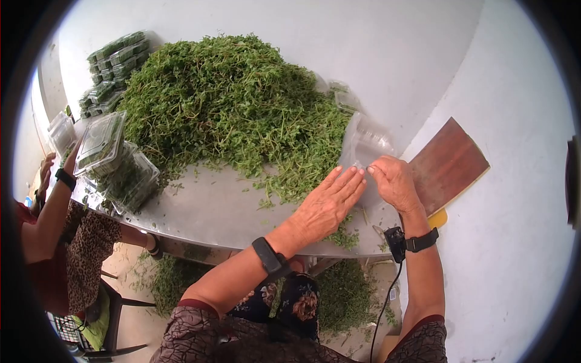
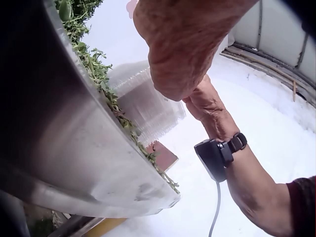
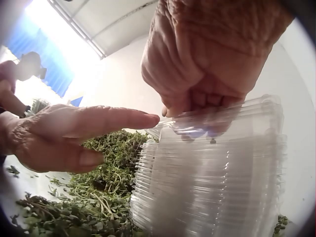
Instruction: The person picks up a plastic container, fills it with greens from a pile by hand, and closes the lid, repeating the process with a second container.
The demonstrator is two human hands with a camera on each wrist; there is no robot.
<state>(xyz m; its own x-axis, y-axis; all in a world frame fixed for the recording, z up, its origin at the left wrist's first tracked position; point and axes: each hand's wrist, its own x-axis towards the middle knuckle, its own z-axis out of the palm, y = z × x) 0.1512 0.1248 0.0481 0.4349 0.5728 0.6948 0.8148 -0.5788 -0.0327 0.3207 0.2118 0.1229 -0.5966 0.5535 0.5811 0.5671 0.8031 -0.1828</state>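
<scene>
A tall stack of clear plastic containers [image 3: 197, 182] stands at the right end of the table, beside the heap of green leafy stems [image 1: 224, 103]. The right hand [image 1: 394, 181] has its fingers curled over the top container's edge and pinches it, as the right wrist view shows [image 3: 212, 59]. With fingers straight, the left hand [image 1: 330, 202] reaches to the same edge, its fingertips close to the right hand; whether they touch the plastic cannot be told. In the left wrist view the left hand [image 2: 182, 49] hides the right fingers.
Filled clear boxes [image 1: 118, 60] are stacked at the back left, with larger containers [image 1: 103, 142] nearer. Another person's arm [image 1: 54, 193] is at the left. A reddish-brown board [image 1: 451, 166] lies right of the table [image 1: 206, 212]. Greens [image 1: 345, 296] lie on the floor.
</scene>
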